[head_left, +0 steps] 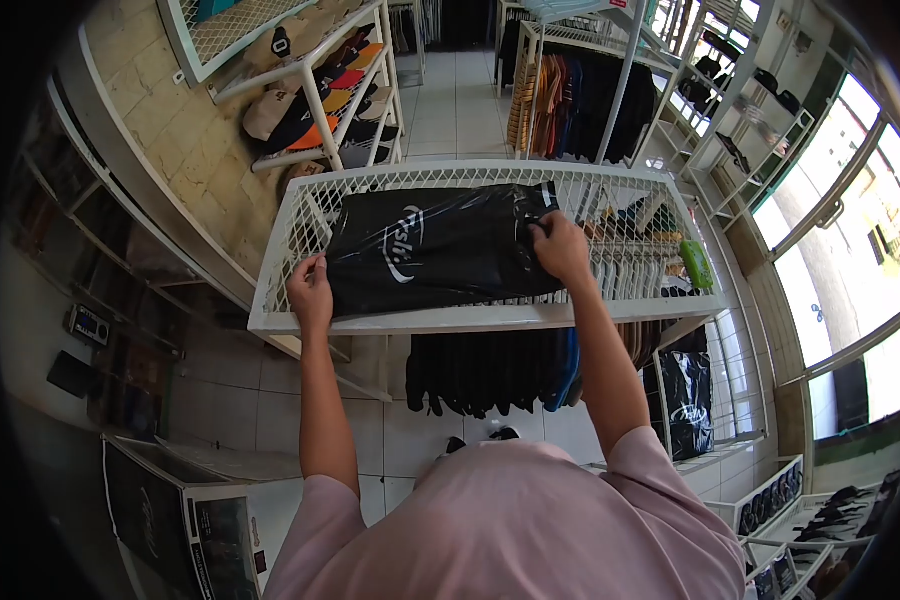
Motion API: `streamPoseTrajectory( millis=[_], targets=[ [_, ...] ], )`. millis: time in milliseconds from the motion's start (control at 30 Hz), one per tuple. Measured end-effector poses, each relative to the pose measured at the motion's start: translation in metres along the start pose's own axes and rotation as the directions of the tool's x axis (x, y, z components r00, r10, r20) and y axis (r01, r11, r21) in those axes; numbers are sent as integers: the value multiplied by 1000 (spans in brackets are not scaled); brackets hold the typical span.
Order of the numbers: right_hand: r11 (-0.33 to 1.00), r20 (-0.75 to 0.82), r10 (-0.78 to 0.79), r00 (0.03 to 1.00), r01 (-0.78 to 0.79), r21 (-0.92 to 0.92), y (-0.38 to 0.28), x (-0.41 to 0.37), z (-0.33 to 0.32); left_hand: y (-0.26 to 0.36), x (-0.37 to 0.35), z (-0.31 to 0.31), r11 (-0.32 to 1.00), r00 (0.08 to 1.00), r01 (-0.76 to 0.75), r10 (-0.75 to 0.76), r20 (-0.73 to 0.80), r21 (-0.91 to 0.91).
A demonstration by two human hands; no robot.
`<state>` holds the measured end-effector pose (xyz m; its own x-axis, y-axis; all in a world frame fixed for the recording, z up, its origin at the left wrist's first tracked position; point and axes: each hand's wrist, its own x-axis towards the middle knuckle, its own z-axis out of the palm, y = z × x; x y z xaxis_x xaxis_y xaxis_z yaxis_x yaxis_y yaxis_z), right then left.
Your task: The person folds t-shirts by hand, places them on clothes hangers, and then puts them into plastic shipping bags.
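A glossy black plastic bag (440,260) with white lettering lies flat across the white mesh top (295,200) of a clothes rack. At the bag's left edge, my left hand (311,292) pinches the plastic between thumb and fingers. My right hand (564,248) is closed on the bag's right end, where the plastic is creased and folded. Near the right end of the mesh lies a bright green packet (696,264), apart from both hands.
Dark garments (490,370) hang under the mesh top, close in front of me. Caps (270,115) fill a shelf at the back left. Another rack of shirts (570,100) stands behind. A second black bag (688,400) is low on the right, near glass doors (830,220).
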<state>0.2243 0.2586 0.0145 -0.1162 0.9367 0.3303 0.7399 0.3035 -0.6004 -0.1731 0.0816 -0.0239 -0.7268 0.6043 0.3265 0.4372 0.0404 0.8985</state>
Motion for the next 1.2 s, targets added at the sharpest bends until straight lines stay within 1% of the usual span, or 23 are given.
streamPoseTrajectory(
  millis=[67,100,133,200,233,300,367,467,500,533,567,600,633,700,733,800,833,867,1000,1033,1133,1167,1200],
  targets=[
    [999,-42,11,999,-12,-30,-1,5,-24,-4,5,-13,1000,998,25,-26,-59,-14],
    [998,-78,17,997,-22,-58,4,10,-32,-9,10,-21,996,996,53,-59,-74,-70],
    [996,-115,21,993,-31,-84,11,16,-40,-18,14,-30,999,992,4,-10,-128,-46],
    [985,-160,45,986,-71,-158,25,27,-58,-33,23,-55,999,980,33,-34,-194,-9],
    [982,-189,37,981,-71,-177,39,35,-65,-22,19,-69,997,974,68,-62,-219,23],
    [975,-233,36,972,-85,-206,54,49,-77,-36,23,-92,990,962,134,-119,-247,43],
    [962,-234,104,967,-157,-222,63,56,-83,-43,19,-111,982,951,183,-163,-262,51],
    [873,-385,-127,914,-82,-481,50,30,-75,-55,10,-126,968,939,241,-217,-266,64],
    [913,-367,-120,922,-43,-407,29,15,-71,-54,3,-128,963,937,263,-239,-254,64],
    [951,-302,-132,944,35,-306,4,-6,-66,-51,-5,-131,955,933,289,-265,-241,69],
    [984,-218,-167,962,147,-104,-9,-25,-55,-41,-11,-132,953,938,295,-276,-212,65],
    [996,-77,-75,994,78,36,-37,-51,-47,-25,-19,-130,952,940,302,-287,-184,60],
    [988,61,-75,995,66,141,-52,-77,-37,-20,-25,-133,949,942,311,-299,-154,58],
    [967,355,-69,932,-25,254,-93,-118,-31,-30,-31,-142,955,948,295,-298,-110,-39],
    [952,369,-107,923,-13,307,-101,-135,-20,-35,-32,-146,955,952,283,-291,-90,-90],
    [928,436,-148,888,-28,372,-119,-159,-4,-40,-34,-155,948,938,298,-312,-148,-109],
    [925,402,-197,894,34,378,-126,-168,7,-35,-38,-161,940,925,329,-339,-173,-86],
    [919,368,-246,897,94,383,-131,-176,18,-53,-39,-169,946,933,292,-314,-178,-139],
    [915,300,-286,910,166,367,-160,-182,48,-59,-60,-205,926,905,359,-377,-198,-121],
    [903,233,-328,916,231,362,-168,-181,56,-61,-67,-215,923,897,362,-384,-220,-132],
    [811,34,-474,880,421,407,-194,-161,81,-67,-96,-236,860,860,376,-463,-217,-346],
    [799,-23,-482,876,449,399,-203,-150,86,-70,-107,-240,793,860,405,-500,-106,-455],
    [815,-4,-444,896,406,414,-210,-137,90,-74,-119,-240,711,857,435,-516,10,-552]
  ],
)
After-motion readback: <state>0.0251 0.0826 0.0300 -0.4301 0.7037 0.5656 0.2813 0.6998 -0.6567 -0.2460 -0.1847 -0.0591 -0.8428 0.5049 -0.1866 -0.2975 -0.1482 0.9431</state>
